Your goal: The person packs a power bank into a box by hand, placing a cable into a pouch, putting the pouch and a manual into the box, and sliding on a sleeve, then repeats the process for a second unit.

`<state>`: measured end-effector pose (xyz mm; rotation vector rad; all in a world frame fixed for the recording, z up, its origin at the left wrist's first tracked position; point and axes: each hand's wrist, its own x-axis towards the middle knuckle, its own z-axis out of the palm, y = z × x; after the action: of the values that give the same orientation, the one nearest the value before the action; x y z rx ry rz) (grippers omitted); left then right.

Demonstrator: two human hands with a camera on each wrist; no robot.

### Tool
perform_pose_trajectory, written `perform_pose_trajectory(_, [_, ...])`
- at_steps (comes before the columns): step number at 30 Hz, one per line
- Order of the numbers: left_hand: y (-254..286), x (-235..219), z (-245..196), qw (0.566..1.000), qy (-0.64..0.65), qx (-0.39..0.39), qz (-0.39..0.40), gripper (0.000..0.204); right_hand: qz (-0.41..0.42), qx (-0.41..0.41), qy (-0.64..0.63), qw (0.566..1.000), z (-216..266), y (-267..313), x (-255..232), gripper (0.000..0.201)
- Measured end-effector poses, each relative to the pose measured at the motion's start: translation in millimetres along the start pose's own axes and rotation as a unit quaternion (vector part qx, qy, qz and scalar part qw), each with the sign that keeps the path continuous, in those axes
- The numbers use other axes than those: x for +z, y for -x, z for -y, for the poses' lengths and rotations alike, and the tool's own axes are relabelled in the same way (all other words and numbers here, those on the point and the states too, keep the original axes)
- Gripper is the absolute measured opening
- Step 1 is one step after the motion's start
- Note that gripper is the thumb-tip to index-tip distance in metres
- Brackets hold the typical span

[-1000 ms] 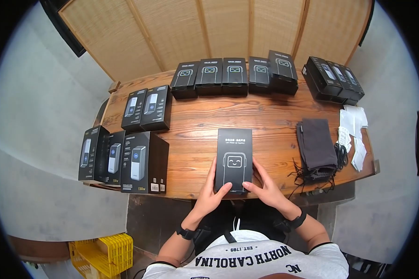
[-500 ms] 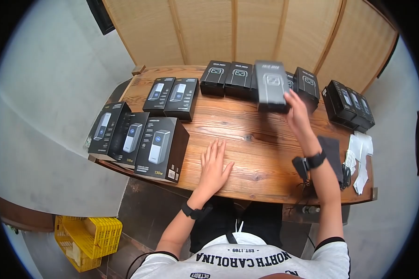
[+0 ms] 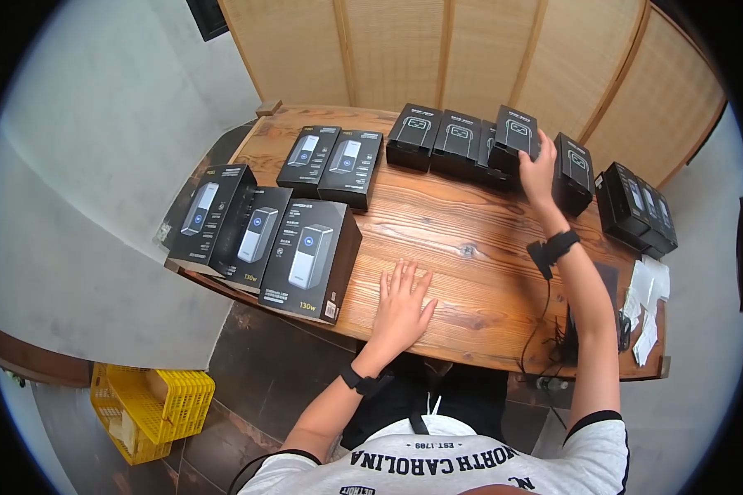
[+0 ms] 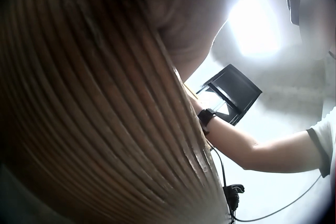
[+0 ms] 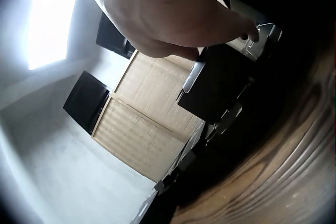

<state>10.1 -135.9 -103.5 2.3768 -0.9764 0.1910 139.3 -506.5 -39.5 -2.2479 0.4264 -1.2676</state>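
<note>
At the back of the table, my right hand (image 3: 540,172) grips a black box (image 3: 516,130) by its right side. A white line drawing of a smiling robot face is on its top. The box overlaps a neighbour in the back row, partly hiding it. In the right wrist view my right hand (image 5: 173,11) reaches past dark box sides, with fingertips near a printed face. My left hand (image 3: 402,304) rests palm down on the wooden table (image 3: 437,214), fingers straight, holding nothing. In the left wrist view the wood grain and the underside of that hand show.
Matching black boxes (image 3: 456,142) stand left of the held one, and another box (image 3: 574,172) to its right. Power-bank cartons (image 3: 308,256) stand at the left. More boxes (image 3: 638,206), white papers (image 3: 648,285) and a dark cloth pile (image 3: 603,285), partly behind the right forearm, lie at the right.
Both hands first held a black box at the front edge. My right hand has carried a box to the back row, then further right; my left hand has settled flat on the table.
</note>
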Motion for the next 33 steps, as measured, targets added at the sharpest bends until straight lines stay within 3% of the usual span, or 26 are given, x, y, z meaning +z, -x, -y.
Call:
perform_pose_trajectory(1, [-1,-1,-1,1.000,0.003,-0.002,0.004,0.052,-0.016,-0.099,-0.015,0.995,36,8,-11,0.057])
perform_pose_trajectory(3, [-1,0,-2,1.000,0.010,-0.005,0.010,0.052,0.122,-0.111,-0.124,0.978,77,24,-20,0.053])
perform_pose_trajectory(5, [0,-1,-1,1.000,0.011,0.001,0.013,0.052,0.269,0.002,-0.170,0.948,103,51,-5,0.051])
perform_pose_trajectory(7, [0,1,1,1.000,0.012,0.001,0.010,0.051,0.326,-0.019,-0.137,0.935,105,83,31,0.057])
perform_pose_trajectory(12, [0,0,2,1.000,0.013,-0.002,0.001,0.050,0.428,0.070,-0.128,0.892,158,112,108,0.088])
perform_pose_trajectory(18, [0,-1,3,0.999,0.031,-0.010,0.007,0.051,0.448,0.099,-0.131,0.879,197,107,143,0.078])
perform_pose_trajectory(25, [0,0,4,0.999,0.037,-0.004,0.000,0.050,0.424,0.162,-0.149,0.878,169,101,147,0.084])
perform_pose_trajectory(28, [-1,-3,1,1.000,0.030,-0.001,0.001,0.050,0.382,0.109,-0.131,0.908,164,99,140,0.072])
perform_pose_trajectory(30, [-2,-2,0,1.000,0.029,0.001,0.004,0.051,0.279,-0.066,-0.124,0.950,172,104,129,0.060])
perform_pose_trajectory(31, [-2,0,0,1.000,0.029,-0.003,-0.002,0.050,0.278,-0.066,-0.124,0.950,178,105,127,0.060])
perform_pose_trajectory(33, [-2,1,0,1.000,0.027,-0.006,-0.007,0.050,0.271,-0.144,-0.094,0.947,199,110,131,0.055])
